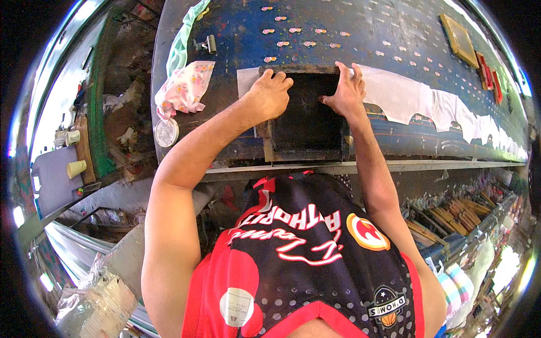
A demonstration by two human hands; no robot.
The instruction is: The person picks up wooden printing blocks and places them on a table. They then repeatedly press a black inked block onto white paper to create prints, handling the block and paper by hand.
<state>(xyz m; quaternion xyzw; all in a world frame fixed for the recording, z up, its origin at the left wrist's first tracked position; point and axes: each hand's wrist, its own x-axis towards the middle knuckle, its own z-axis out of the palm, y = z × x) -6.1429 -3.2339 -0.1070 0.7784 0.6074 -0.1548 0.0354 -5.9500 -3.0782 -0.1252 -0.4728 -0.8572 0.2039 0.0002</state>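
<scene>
A dark wooden screen printing frame (268, 150) with black mesh lies on the table in front of me, over a white fabric piece (246, 81). My left hand (271, 93) grips its far left corner, the fingers curled over the edge. My right hand (347, 93) holds the far right corner, with the thumb on the inner side and the fingers over the outer edge. More white fabric pieces (397, 101) lie in a row to the right. Whatever is printed beneath the frame is hidden.
The long blue-black table (360, 17) bears several small printed marks. At its left are a patterned cloth (189, 87), a round lid (166, 132) and a green cloth (180, 45). A yellow-edged frame (458, 40) lies far right. Wooden frames (459, 217) are stacked below the table's right side.
</scene>
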